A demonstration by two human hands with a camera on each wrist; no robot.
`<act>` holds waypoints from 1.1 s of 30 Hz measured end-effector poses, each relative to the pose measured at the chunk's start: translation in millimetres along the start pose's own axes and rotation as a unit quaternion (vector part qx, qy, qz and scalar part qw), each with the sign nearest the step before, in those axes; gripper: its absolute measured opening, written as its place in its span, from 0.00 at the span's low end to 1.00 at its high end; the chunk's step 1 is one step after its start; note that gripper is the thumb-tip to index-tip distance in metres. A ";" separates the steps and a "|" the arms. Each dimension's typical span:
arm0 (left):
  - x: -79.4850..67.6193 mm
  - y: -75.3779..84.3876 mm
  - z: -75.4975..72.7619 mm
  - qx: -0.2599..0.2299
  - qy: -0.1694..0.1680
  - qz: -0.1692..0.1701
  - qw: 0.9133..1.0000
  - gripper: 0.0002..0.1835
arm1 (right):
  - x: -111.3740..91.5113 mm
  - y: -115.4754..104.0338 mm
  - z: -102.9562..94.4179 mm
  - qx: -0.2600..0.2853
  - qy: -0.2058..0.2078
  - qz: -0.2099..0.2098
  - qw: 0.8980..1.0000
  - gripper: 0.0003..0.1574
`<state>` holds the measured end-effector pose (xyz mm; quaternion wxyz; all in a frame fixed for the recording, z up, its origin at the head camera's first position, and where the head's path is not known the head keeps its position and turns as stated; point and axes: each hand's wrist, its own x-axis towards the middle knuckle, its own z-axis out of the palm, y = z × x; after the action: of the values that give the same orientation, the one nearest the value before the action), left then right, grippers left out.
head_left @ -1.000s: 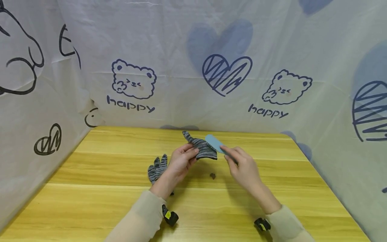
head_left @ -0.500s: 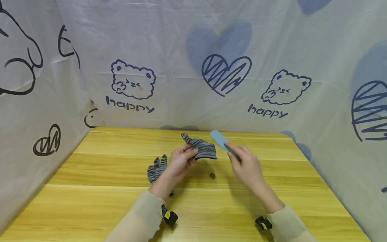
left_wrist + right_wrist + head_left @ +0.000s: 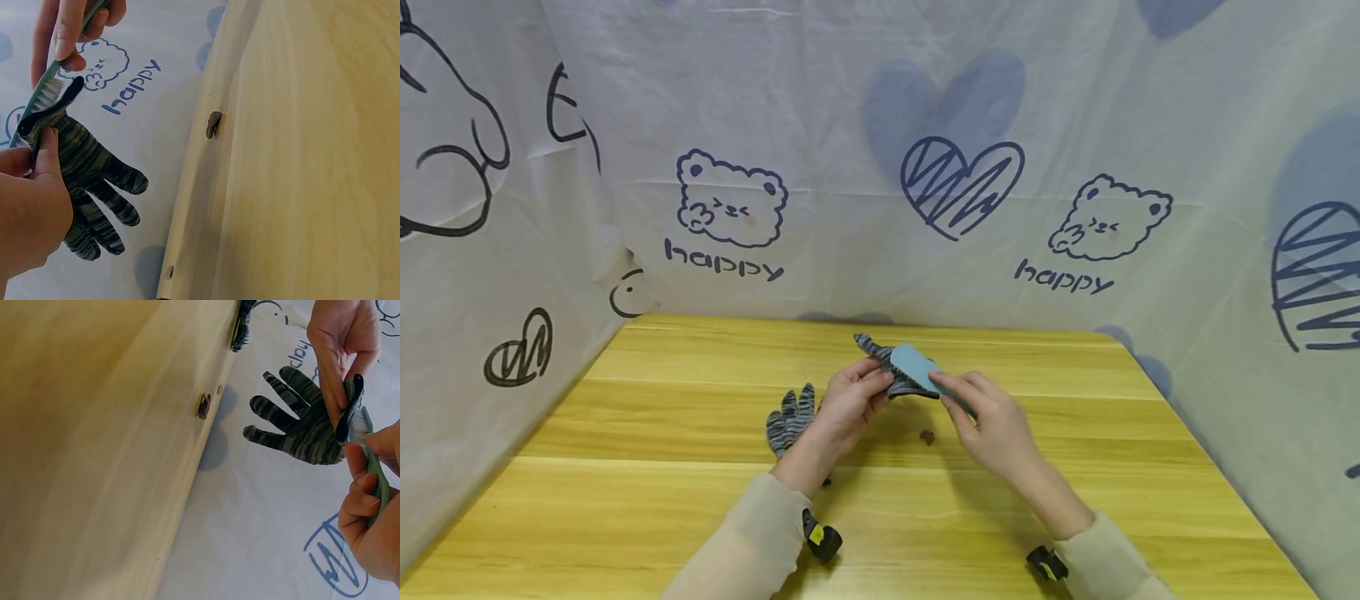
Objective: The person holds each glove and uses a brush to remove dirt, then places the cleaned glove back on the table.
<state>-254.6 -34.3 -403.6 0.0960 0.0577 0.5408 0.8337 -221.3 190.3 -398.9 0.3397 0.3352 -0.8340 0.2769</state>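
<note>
Evidently mid-brushing: the left hand (image 3: 848, 402) pinches a striped glove (image 3: 87, 153) above the table (image 3: 925, 533); the right hand (image 3: 1000, 429) grips a brush (image 3: 913, 367), bristles at the cuff. Another stroke would presumably require taut fabric.

There are two hands, one left hand (image 3: 852, 398) and one right hand (image 3: 1000, 425). Gloves number two: one held glove (image 3: 87, 153), one lying glove (image 3: 788, 418). There is one brush (image 3: 914, 367), one brown lump (image 3: 927, 437), one smaller brown spot (image 3: 169, 272) too small to identify, and one tabletop (image 3: 625, 508). Sleeves (image 3: 760, 525) come to two. The head view shows two bear drawings (image 3: 732, 198), two "happy" words (image 3: 724, 260) and three scribbled hearts (image 3: 962, 187).
</note>
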 end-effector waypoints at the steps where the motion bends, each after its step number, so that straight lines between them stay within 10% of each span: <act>1: -0.4 0.0 -0.1 0.000 0.000 -0.001 1.000 0.34 | -0.2 0.0 0.2 0.000 -0.003 0.003 1.000 0.25; 33: -1.2 0.8 1.1 -0.016 -0.009 0.008 1.000 0.34 | 1.0 13.5 -5.1 -0.022 0.015 0.035 0.999 0.25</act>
<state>-253.2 -33.9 -402.4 0.0948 0.0677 0.5257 0.8427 -230.0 201.9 -398.1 0.3493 0.2938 -0.8462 0.2749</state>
